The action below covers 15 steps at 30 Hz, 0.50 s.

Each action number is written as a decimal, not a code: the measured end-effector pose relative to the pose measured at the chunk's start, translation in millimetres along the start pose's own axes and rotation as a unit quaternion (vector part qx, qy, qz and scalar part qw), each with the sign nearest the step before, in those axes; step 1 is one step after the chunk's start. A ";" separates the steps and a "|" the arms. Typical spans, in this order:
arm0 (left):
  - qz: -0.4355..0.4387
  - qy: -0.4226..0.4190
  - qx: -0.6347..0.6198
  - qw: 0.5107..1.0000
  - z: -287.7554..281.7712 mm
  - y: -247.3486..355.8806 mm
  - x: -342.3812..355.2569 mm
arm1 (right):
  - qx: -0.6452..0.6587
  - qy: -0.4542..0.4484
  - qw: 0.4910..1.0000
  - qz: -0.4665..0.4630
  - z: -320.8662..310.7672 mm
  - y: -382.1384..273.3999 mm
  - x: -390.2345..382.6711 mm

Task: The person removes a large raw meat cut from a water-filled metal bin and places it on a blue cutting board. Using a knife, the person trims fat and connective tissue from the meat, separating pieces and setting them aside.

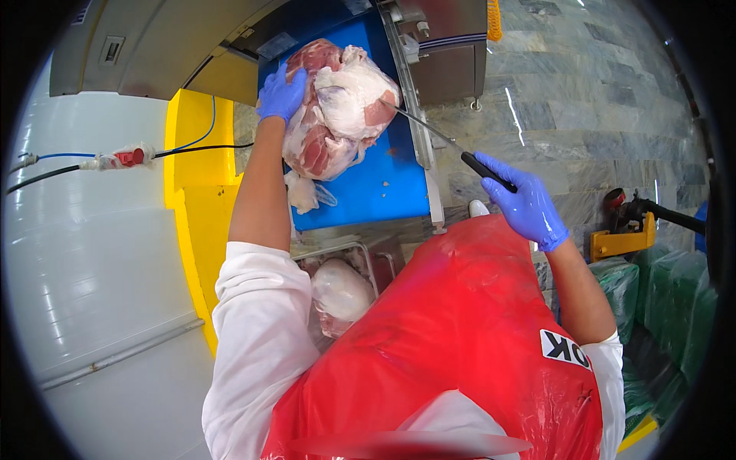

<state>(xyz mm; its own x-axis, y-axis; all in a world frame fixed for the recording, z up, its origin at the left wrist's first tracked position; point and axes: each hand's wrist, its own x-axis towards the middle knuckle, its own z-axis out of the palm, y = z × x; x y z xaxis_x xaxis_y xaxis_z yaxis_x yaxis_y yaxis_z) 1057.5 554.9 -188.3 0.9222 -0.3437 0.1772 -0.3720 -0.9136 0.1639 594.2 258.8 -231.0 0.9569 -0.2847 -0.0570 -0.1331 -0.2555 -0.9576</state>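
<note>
A large piece of pale, fatty red meat [341, 100] lies on a blue board or belt [368, 203] at the top middle. My left hand [282, 96], in a blue glove, grips the meat's left side. My gloved right hand [521, 201] is closed on the black handle of a long, thin metal knife [441, 134], whose tip touches or overlaps the meat's right side. A small pale scrap [303, 192] lies below the large piece, at the belt's left edge.
Below the belt sits a metal bin [379, 261] with meat [341, 291]. A steel machine [138, 42] stands above, beside a yellow ledge [195, 199] with cables. At right are a pallet jack [622, 239] and green plastic-wrapped stacks [667, 314] on a tiled floor [583, 100].
</note>
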 end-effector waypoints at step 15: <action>-0.151 0.042 -0.080 0.984 -16.8 -24.6 -41.1 | 0.008 -0.083 0.996 0.015 7.5 -17.9 -15.7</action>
<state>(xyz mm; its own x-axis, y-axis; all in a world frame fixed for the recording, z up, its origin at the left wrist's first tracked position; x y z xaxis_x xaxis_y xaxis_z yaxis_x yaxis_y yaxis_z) 1027.0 595.1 -183.3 0.9839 -0.0356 0.1750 -0.0993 -0.9235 0.3706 583.4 274.8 -215.1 0.9823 -0.1351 -0.1295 -0.1587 -0.2346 -0.9590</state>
